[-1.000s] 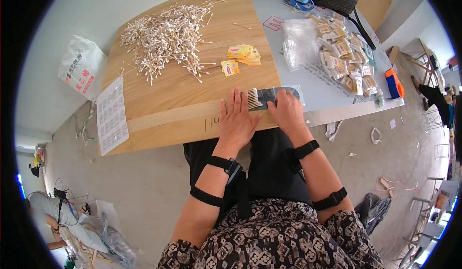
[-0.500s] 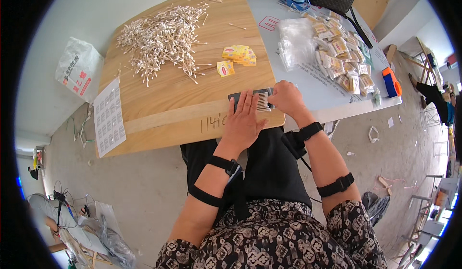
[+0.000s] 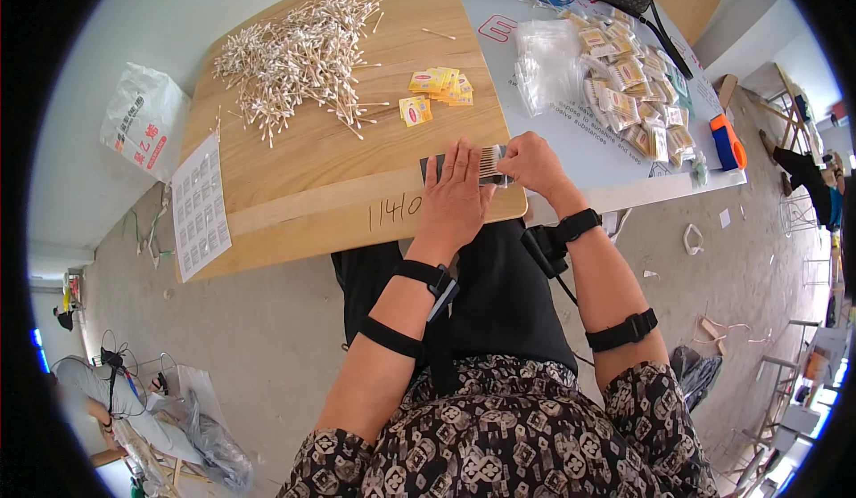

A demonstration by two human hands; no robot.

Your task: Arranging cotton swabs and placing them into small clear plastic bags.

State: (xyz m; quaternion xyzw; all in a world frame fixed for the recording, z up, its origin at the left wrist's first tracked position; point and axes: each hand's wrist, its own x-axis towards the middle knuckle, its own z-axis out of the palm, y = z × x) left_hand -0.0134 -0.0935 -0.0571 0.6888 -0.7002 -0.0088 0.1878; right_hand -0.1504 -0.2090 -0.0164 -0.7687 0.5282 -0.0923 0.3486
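Observation:
My left hand [image 3: 453, 199] lies flat with its fingers stretched over a dark flat plate [image 3: 435, 170] near the table's front right corner. A row of cotton swabs [image 3: 489, 163] lies side by side on it, showing between my two hands. Curled closed at the right end of this row is my right hand [image 3: 533, 166]; its fingertips are hidden, so what they pinch cannot be made out. Beyond my hands are a yellow printed card [image 3: 415, 111] and a stack of similar cards [image 3: 441, 84].
A big heap of loose cotton swabs [image 3: 294, 61] covers the far left of the wooden table [image 3: 312, 199]. On the grey table at right lie clear plastic bags [image 3: 546, 65], a pile of packed swabs [image 3: 629, 97] and an orange-and-blue tape dispenser [image 3: 728, 143]. A printed sheet [image 3: 201, 208] overhangs the left edge.
Both hands, with the plate and swab row, have shifted slightly away from the table's front edge. My left hand stays flat and my right stays closed. The whole view has also moved a little.

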